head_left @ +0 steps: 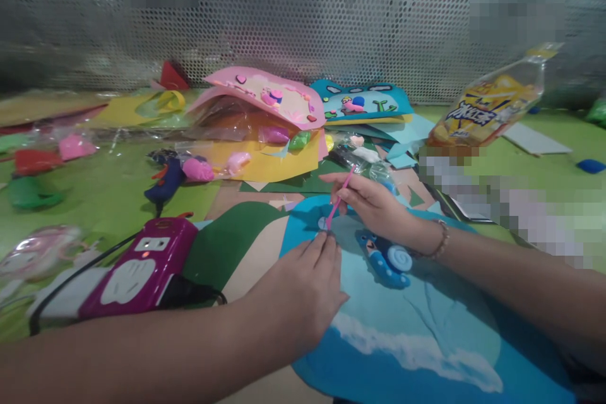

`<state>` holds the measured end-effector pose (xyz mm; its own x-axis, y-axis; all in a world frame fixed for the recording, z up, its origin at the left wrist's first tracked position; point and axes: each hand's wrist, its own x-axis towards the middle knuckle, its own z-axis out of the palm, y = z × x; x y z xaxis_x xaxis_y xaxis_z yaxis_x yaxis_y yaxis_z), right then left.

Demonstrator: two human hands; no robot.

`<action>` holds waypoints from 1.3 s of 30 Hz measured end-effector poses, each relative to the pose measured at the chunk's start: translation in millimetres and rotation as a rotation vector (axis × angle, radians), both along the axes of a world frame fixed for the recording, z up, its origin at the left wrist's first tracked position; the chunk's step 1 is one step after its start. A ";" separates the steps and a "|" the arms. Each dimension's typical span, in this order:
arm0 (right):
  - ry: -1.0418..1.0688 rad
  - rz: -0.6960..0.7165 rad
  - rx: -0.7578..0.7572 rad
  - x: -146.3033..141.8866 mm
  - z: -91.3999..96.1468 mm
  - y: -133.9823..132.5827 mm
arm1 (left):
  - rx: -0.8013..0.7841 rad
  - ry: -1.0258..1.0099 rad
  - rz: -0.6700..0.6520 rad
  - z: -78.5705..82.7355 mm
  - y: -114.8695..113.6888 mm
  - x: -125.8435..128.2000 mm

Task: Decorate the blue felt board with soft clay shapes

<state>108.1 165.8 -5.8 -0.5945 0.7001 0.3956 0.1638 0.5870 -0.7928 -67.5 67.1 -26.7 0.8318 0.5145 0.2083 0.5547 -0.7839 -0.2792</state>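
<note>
Nearest the camera, the left forearm [165,360] reaches across low; the left hand [307,284] lies palm down on the blue card [341,369], fingers together, and I cannot tell whether they pinch anything. The right hand [374,199] has a narrow grip around a pink tool [334,207] above the card's far left part. The tool slants, upper end away and to the right, tip down toward the left fingertips, beside a pale disc [322,223]. On the card, a snail [386,271] points its head far-left, tail near-right.

Green bench [108,183] below, perforated metal screen [284,19] behind. A magenta charger [137,271] crowds the left forearm, with a glue gun [163,186] beyond. Farther back are yellow paper [269,161], a pink card [293,98], a teal card [331,112] and a tilted bottle [492,107].
</note>
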 end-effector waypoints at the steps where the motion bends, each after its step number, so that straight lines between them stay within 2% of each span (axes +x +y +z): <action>1: -0.012 -0.005 0.011 -0.1 0.4 0.0 | -0.003 0.000 0.003 0.4 -0.3 0.2; 9: -0.078 -0.044 0.045 -2.7 0.4 3.3 | -0.034 0.007 -0.001 -0.2 -1.1 -0.3; 15: -0.098 -0.082 -0.057 -5.7 -0.9 9.3 | -0.020 0.015 -0.012 -1.3 -0.8 -1.1; 21: -0.070 -0.074 -0.093 -7.8 -2.3 12.0 | -0.026 0.015 0.004 -0.4 -1.3 0.3; 30: 0.072 -0.168 -0.303 -9.5 -0.8 13.8 | -0.022 0.023 0.000 1.3 -0.7 0.6; 39: 0.148 -0.179 -0.467 -11.7 -3.8 13.9 | -0.009 0.029 0.002 2.7 -1.8 0.8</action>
